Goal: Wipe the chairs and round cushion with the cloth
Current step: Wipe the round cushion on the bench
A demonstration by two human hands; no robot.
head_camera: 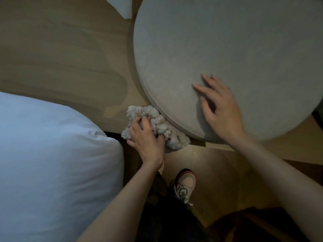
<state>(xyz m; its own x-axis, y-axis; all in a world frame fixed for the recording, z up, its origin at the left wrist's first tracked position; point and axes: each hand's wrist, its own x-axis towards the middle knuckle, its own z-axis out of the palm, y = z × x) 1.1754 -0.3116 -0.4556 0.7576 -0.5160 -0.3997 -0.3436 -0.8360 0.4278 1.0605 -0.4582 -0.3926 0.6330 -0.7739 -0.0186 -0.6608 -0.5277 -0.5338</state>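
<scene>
The round cushion [227, 41] is a broad grey disc with a fine, felt-like nap and a thin piped rim, filling the upper right. A shaggy, looped off-white cloth [164, 126] is bunched against its lower-left edge, its long axis running from upper left to lower right along the rim. The left hand [146, 138] grips the cloth with fingers curled into it. The right hand [222, 110] lies flat on the cushion top, fingers spread and pointing up-left. Smooth white bedding [52, 154] sits left, over a wood-grain floor [61, 49]
</scene>
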